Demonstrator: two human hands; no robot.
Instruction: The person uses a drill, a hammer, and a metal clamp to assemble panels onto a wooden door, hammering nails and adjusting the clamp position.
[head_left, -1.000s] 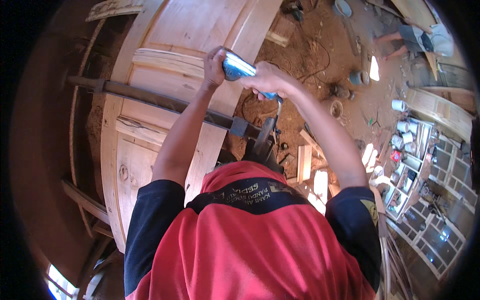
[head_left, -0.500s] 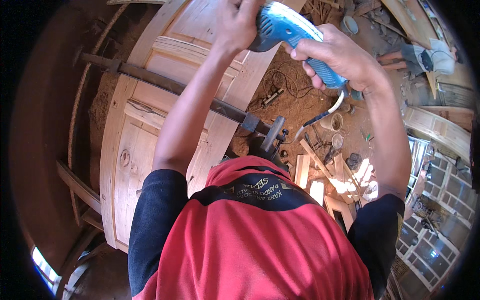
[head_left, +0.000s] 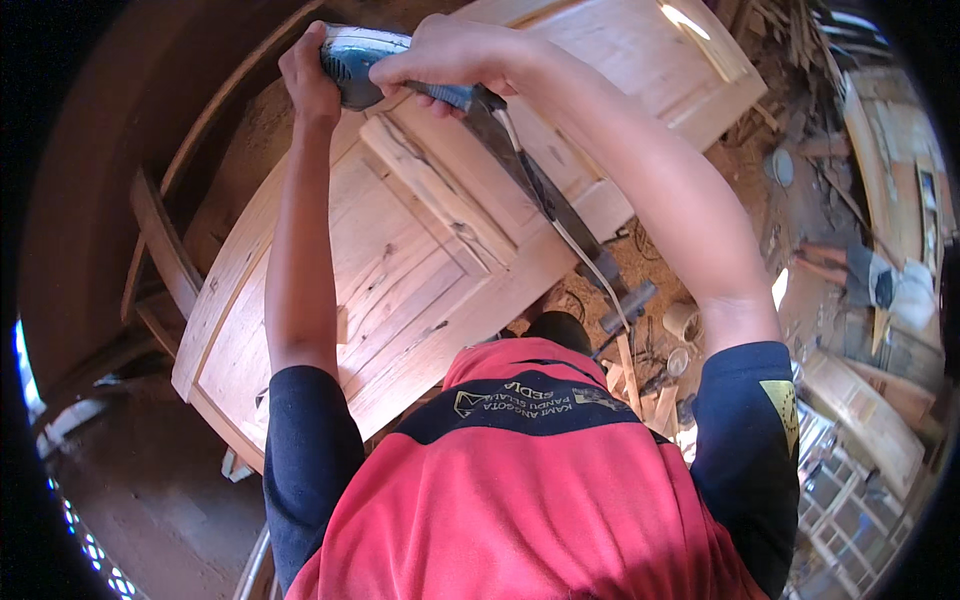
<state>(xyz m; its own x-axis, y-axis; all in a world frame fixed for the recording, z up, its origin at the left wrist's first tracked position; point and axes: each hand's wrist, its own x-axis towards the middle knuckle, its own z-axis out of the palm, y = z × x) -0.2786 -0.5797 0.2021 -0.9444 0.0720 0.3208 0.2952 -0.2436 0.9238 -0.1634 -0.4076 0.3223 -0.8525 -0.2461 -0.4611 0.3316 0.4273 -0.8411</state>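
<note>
Head view: both arms stretch forward and away from the body, over a large panelled wooden door point(head_left: 400, 250) that lies flat and slantwise below the person. The door's raised frame pieces and sunken panels face upward, which puts the whole face within reach from above.

The left hand point(head_left: 308, 75) is wrapped shut around the front end of a blue-and-silver power tool point(head_left: 365, 55), fingers curled over the nose; this grip looks suited to pressing the tool down and steering it. The right hand point(head_left: 450, 55) is closed around the rear handle, knuckles up, which would give push and balance from behind. With both hands on it, the tool sits near the far edge of the door, at the top of the picture; whether its underside touches the wood cannot be seen, since the hands cover it.

A pale power cord point(head_left: 570, 235) runs from the tool's rear back under the right forearm toward the body, apparently kept behind the tool and off the part being worked. Beside it a long dark metal bar point(head_left: 545, 195) lies across the door and ends in a clamp head point(head_left: 628, 300) past the door's near edge; it seems to pinch the frame together.

To the right, the dusty floor point(head_left: 700, 260) holds wood offcuts and small tins, and a window frame point(head_left: 860, 410) lies further off.
</note>
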